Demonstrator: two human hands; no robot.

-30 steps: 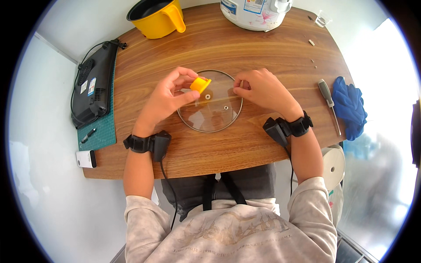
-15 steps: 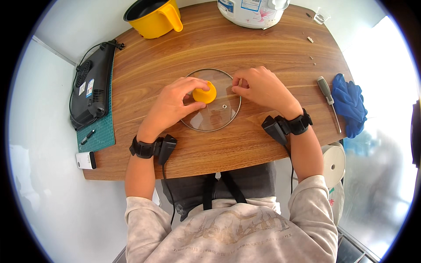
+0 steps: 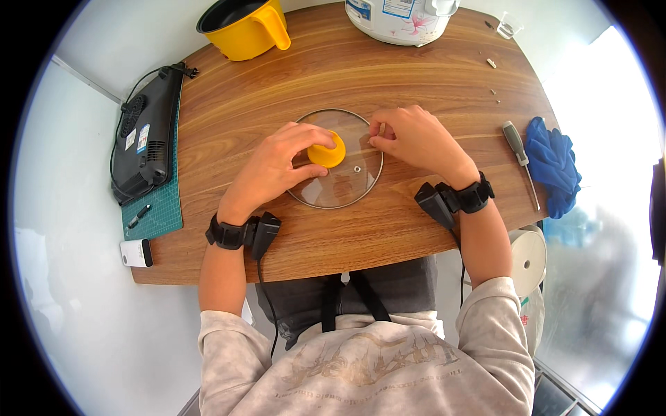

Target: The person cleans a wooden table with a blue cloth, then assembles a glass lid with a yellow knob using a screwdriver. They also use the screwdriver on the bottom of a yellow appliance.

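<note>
A round clear glass lid [image 3: 347, 186] with a metal rim lies flat on the wooden table in front of me. My left hand [image 3: 281, 156] curls its fingers and thumb around a yellow knob [image 3: 329, 154] over the middle of the lid. Whether the knob is fastened to the glass, I cannot tell. At the lid's right edge, my right hand [image 3: 413, 137] has thumb and forefinger pinched on the rim. Close to the knob, a small pale ring-shaped piece [image 3: 357, 169] shows on the glass. Both wrists wear black straps with cabled devices.
A yellow pot [image 3: 246, 31] and a white appliance [image 3: 402, 21] stand at the back. Left are a black upturned cooker [image 3: 149, 132], a green cutting mat [image 3: 163, 208] and a white power bank [image 3: 137, 254]. On the right lie a screwdriver [image 3: 517, 145] and a blue cloth [image 3: 553, 163].
The yellow knob has shifted slightly to the right in my left hand and is turned a little. My right hand has stayed nearly still at the rim.
</note>
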